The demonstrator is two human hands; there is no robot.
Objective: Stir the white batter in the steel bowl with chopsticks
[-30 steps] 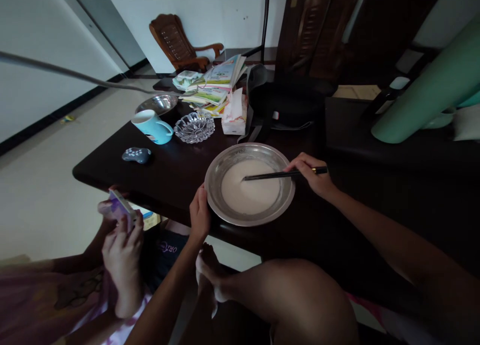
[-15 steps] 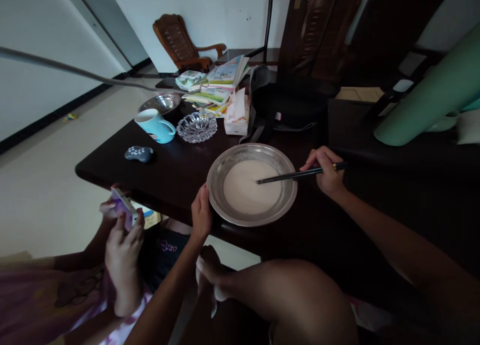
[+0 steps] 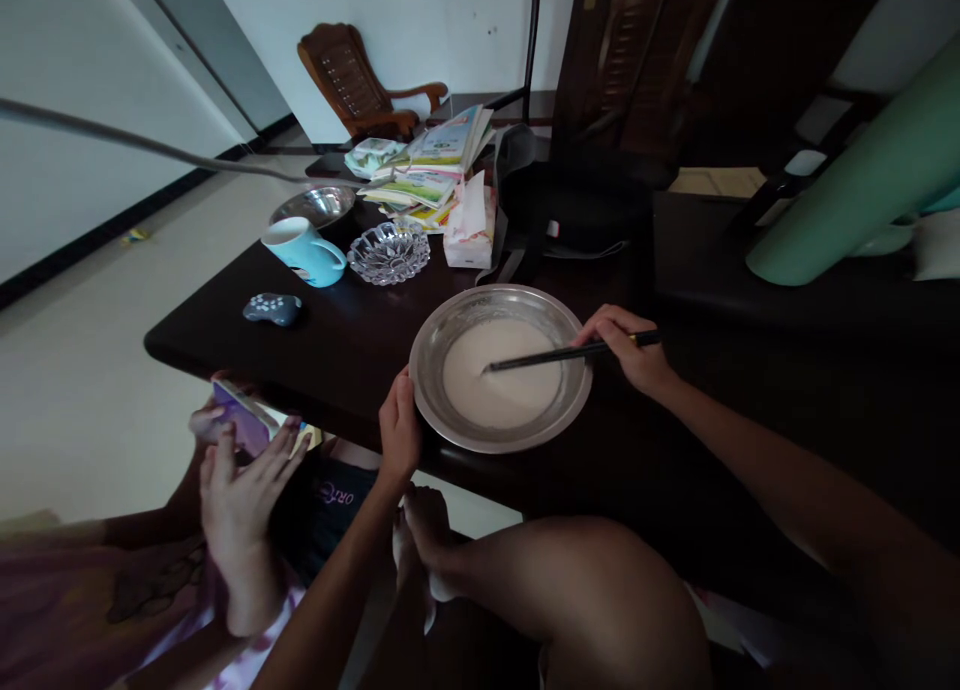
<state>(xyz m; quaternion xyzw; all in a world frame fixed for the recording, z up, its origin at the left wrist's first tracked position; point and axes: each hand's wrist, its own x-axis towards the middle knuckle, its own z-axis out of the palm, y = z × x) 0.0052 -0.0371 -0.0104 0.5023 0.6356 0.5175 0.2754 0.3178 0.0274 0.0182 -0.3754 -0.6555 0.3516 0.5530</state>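
A wide metal bowl [image 3: 429,402] stands at the near edge of the dark table, with a pale, creamy liquid [image 3: 510,395] in it. My left hand [image 3: 400,425] grips the bowl's left rim, fingers closed against its side. Over the bowl's right rim, my right hand [image 3: 626,348] is closed around dark chopsticks [image 3: 544,357]. Their tips dip into the liquid left of its middle, slanting down from the right.
A blue mug [image 3: 306,253], a glass dish [image 3: 388,254], a grey patterned object [image 3: 272,309], a tissue pack [image 3: 470,232] and booklets [image 3: 435,165] lie beyond the bowl. At left, another person holds a purple phone [image 3: 244,417]. A green cylinder [image 3: 847,195] slants at right.
My right hand and the chopsticks have moved left, bringing the tips across the liquid. My left hand stays on the bowl. The other person's nearer hand has spread its fingers beside the phone.
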